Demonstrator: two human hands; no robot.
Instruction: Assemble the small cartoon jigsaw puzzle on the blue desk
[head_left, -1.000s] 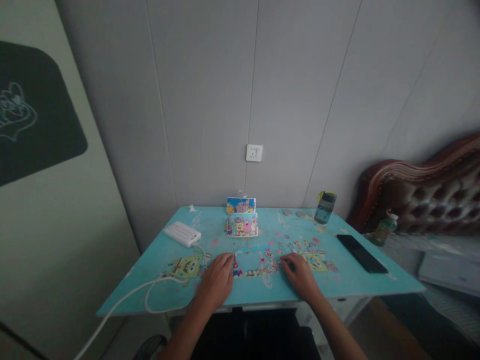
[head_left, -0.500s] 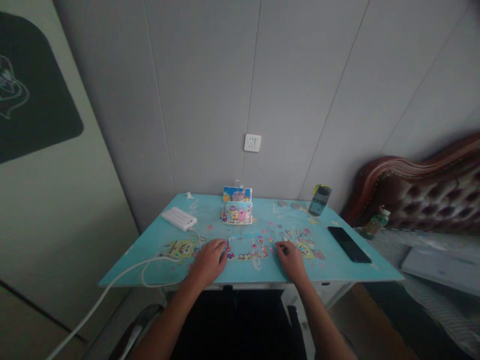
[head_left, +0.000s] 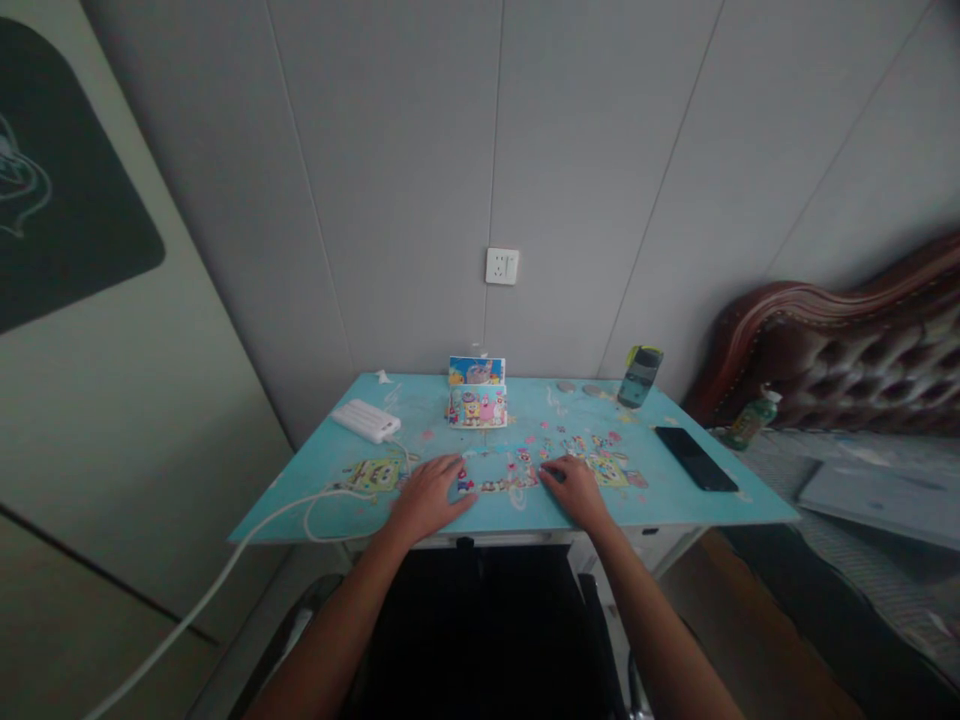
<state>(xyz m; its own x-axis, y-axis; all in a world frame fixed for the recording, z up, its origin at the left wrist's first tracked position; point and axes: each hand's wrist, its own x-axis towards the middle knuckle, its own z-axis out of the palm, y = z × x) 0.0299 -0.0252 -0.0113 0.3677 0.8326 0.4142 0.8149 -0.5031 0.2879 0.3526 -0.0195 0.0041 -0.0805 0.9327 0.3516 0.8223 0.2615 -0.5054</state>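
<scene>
On the pale blue table (head_left: 675,508), between the person's two hands, a jigsaw border (head_left: 495,487) is lying flat as an open rectangle. Small coloured pieces are running along its near side and up both ends, while a thin blue strip seems to be closing the far side, too faint for single pieces to be told apart. Most of the middle is showing plain blue, with a few pieces clustering towards the right end, so the outline is looking largely done and the inside is looking mostly unfilled. Loose pieces (head_left: 581,445) are lying scattered beyond the right hand (head_left: 576,488), apparently waiting to be placed; their number is not showing clearly.

The left hand (head_left: 431,495) is resting palm down at the border's left end, its thumb standing well away from the fingers, and it is gripping nothing visible. The right hand is bending its fingers close to the thumb beside the right end; whether it is pinching a piece, one cannot tell. Behind the border, a picture card (head_left: 478,408) is standing near the wall, facing the person.
</scene>
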